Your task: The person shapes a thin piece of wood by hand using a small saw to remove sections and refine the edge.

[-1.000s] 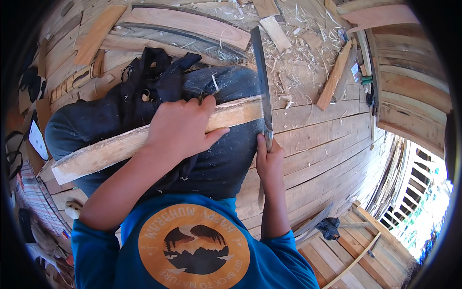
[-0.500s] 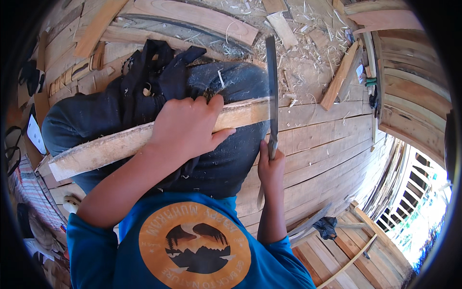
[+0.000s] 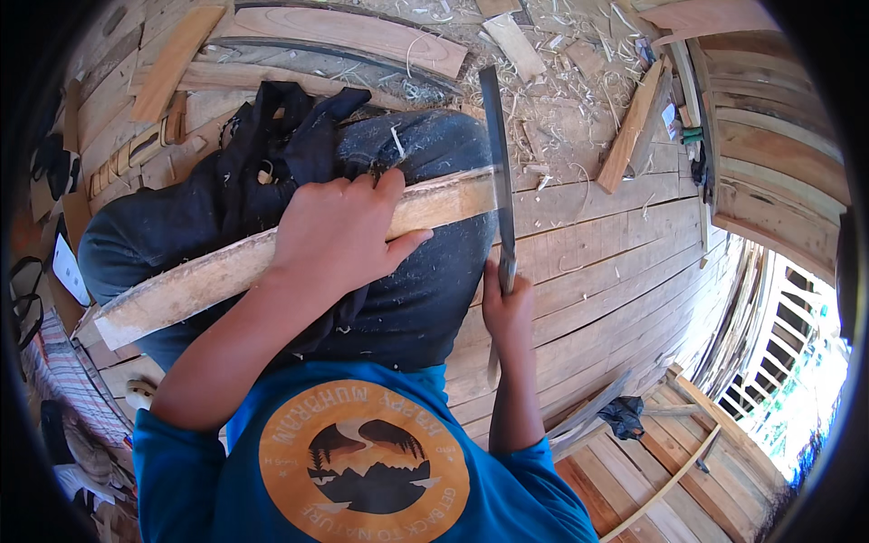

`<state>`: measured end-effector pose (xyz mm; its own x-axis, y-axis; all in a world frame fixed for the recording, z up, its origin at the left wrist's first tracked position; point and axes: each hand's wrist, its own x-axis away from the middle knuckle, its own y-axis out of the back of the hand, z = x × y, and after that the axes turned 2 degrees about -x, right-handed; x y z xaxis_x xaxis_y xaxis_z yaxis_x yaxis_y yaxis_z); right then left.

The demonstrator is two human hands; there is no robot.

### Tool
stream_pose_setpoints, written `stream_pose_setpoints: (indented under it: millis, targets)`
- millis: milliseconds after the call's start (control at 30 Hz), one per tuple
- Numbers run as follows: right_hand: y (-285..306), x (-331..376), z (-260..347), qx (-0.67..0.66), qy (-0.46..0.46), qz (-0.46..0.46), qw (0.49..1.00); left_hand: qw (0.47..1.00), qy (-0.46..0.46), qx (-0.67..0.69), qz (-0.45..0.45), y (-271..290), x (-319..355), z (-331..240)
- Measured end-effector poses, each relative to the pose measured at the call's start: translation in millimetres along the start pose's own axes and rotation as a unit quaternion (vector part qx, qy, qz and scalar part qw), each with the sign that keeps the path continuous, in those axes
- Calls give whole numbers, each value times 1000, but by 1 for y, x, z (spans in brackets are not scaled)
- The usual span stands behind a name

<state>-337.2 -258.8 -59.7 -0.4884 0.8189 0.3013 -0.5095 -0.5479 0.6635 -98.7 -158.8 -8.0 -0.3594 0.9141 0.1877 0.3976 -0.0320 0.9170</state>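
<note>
A long strip of pale wood (image 3: 272, 258) is laid across the person's lap, over dark trousers (image 3: 425, 299), running from the near left up to the right, where its far end meets the blade. It is pressed down near its middle by the left hand (image 3: 339, 235), whose fingers (image 3: 385, 181) are curled over the far edge of the strip while the thumb lies along its near side. A long knife with a dark blade (image 3: 496, 163) is stood almost upright against the right end of the strip, its edge touching the wood. The handle is gripped by the right hand (image 3: 505, 312), the fingers wrapped tightly about it just below the blade. A black cloth (image 3: 272, 136) is bunched on the far side of the lap. Beyond it, pale wood shavings (image 3: 561, 81) are scattered over the plank floor (image 3: 615, 262), with loose boards (image 3: 362, 32) lying further off and a short plank (image 3: 629, 136) to the far right.
</note>
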Motion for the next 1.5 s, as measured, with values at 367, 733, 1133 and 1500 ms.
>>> stream_pose_setpoints:
  millis: [367, 733, 1133, 1500]
  targets:
    - [10, 34, -5, 63, -42, 0, 997, 1000, -12, -2, 20, -7, 6, 0]
    - [-1, -16, 22, -52, -5, -12, 999, 1000, -14, 25, -9, 5, -12, 0]
    - [20, -17, -2, -30, -66, 40, 997, 999, 4, -5, 36, 5, -28, 0]
    - [38, 6, -24, 24, -63, 23, 997, 1000, -4, -1, 1, 0, -28, -1]
